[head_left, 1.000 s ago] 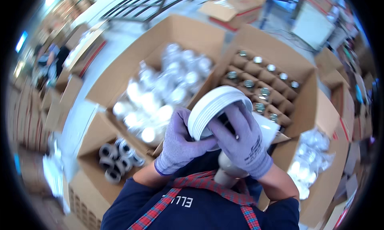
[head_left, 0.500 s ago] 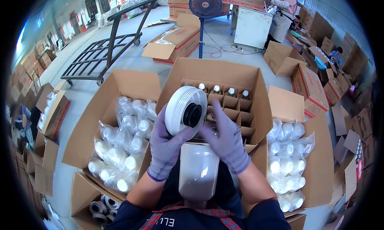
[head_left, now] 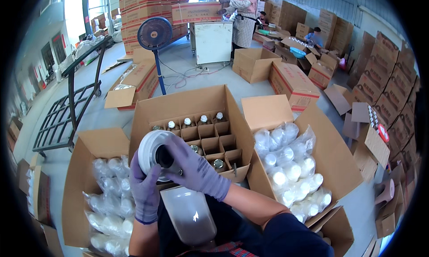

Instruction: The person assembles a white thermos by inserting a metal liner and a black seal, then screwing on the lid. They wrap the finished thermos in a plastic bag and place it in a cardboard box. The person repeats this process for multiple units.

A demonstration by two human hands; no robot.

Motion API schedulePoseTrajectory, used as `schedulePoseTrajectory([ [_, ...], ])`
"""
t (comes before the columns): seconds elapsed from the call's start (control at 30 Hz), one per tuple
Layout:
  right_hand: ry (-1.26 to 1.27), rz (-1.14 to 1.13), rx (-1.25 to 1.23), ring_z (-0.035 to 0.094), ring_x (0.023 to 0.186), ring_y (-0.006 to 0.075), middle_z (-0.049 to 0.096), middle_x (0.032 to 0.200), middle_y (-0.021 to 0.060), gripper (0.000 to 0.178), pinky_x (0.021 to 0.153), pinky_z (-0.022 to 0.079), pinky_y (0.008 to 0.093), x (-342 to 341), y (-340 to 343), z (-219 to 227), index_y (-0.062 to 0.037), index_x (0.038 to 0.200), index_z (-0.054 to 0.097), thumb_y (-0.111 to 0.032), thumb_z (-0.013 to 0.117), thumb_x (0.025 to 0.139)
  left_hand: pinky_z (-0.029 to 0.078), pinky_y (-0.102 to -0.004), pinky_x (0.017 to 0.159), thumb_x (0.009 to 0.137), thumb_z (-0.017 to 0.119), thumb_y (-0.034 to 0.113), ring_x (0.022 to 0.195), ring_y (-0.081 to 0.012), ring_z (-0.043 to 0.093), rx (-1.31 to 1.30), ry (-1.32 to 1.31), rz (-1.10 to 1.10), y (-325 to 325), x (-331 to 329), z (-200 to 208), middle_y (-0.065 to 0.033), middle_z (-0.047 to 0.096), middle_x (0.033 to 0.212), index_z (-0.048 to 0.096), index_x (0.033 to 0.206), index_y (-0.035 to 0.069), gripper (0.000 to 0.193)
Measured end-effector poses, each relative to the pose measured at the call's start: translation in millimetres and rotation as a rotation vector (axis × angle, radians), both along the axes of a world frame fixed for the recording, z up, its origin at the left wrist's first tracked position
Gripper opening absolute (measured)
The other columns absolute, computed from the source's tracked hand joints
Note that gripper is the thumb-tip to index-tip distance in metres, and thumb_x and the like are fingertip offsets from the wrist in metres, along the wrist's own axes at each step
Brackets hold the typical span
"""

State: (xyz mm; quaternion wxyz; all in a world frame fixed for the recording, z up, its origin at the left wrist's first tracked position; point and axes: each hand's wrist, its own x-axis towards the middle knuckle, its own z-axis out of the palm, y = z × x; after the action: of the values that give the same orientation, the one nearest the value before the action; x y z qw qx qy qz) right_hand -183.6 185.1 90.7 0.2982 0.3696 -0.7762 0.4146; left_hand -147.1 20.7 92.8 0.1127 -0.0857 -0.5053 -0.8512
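My left hand (head_left: 145, 190), in a grey-purple glove, is closed round the side of a white ribbed round part (head_left: 146, 152) with a black round centre (head_left: 164, 157). From the other side my right hand (head_left: 196, 167), gloved alike, curls its fingers over the front of that part at the black centre; some fingertips are hidden or slightly blurred. Just below both hands, against my front, stands a glossy translucent container (head_left: 190, 214), whitish at the top and greyer lower down. Beyond the hands a divided cardboard box (head_left: 187, 100) holds several bottles with silvery caps (head_left: 187, 122).
Bagged white containers fill an open box at left (head_left: 91, 143) and another at right (head_left: 330, 167). Farther off are a blue fan (head_left: 155, 33), a dark metal trolley (head_left: 71, 100), stacked cartons (head_left: 145, 22) and a person (head_left: 243, 22) beside a white cabinet (head_left: 213, 42).
The view has turned right, so the scene sits farther left. My right hand has come from beside the white ribbed part onto its front; my left hand keeps its hold.
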Motion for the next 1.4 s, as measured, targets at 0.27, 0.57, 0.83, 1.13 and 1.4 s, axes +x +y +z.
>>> schedulePoseTrajectory([
  [0.27, 0.1, -0.042, -0.031, 0.067, 0.101, 0.037, 0.058, 0.127, 0.0257, 0.064, 0.084, 0.057, 0.0409, -12.2, -9.4, -14.5, -0.002, 0.14, 0.043, -0.024, 0.069, 0.087, 0.047, -0.0339, 0.1, 0.074, 0.075, -0.003, 0.116, -0.0204, 0.059, -0.034, 0.007, 0.029, -3.6, -6.2, -3.4, -0.0129, 0.058, 0.132, 0.045, 0.141, -0.001, 0.074],
  [0.57, -0.241, 0.064, -0.191, 0.066, 0.109, 0.0305, 0.065, 0.116, 0.0266, 0.066, 0.091, 0.053, 0.0398, -39.1, -14.2, -45.5, 0.0027, 0.138, 0.045, -0.026, 0.073, 0.087, 0.046, -0.0338, 0.102, 0.072, 0.075, -0.004, 0.119, -0.0194, 0.058, -0.431, 0.126, 0.195, 3.1, -17.9, -26.4, -0.0121, 0.058, 0.133, 0.045, 0.143, -0.001, 0.076],
  [0.83, -0.886, 0.056, -0.232, 0.067, 0.099, 0.0183, 0.068, 0.11, 0.0153, 0.053, 0.086, 0.055, 0.0313, -56.6, 51.0, -83.4, -0.0008, 0.131, 0.057, -0.044, 0.052, 0.101, 0.046, -0.0343, 0.103, 0.068, 0.082, 0.0, 0.118, -0.0191, 0.059, -0.531, 0.019, -0.329, -73.7, -52.3, -58.0, -0.0108, 0.061, 0.129, 0.049, 0.138, -0.005, 0.078],
  [1.13, -0.973, 0.629, -0.336, 0.06, 0.112, 0.0201, 0.065, 0.12, 0.0122, 0.058, 0.1, 0.045, 0.0322, -34.2, 31.6, -131.5, -0.0006, 0.129, 0.06, -0.045, 0.063, 0.092, 0.048, -0.0348, 0.096, 0.078, 0.079, 0.02, 0.108, -0.0229, 0.063, -0.622, -0.037, -0.405, -64.4, -38.8, -84.9, -0.0169, 0.068, 0.115, 0.064, 0.12, -0.007, 0.052],
  [1.4, -0.919, 0.751, -0.297, 0.061, 0.115, 0.0291, 0.066, 0.119, 0.0164, 0.053, 0.102, 0.045, 0.0402, -53.5, 36.5, -136.3, 0.0024, 0.116, 0.068, -0.039, 0.073, 0.083, 0.049, -0.0418, 0.095, 0.078, 0.079, 0.032, 0.105, -0.0352, 0.065, -0.509, 0.137, -0.318, -55.8, -38.6, -100.9, -0.024, 0.068, 0.11, 0.069, 0.108, -0.006, 0.05],
])
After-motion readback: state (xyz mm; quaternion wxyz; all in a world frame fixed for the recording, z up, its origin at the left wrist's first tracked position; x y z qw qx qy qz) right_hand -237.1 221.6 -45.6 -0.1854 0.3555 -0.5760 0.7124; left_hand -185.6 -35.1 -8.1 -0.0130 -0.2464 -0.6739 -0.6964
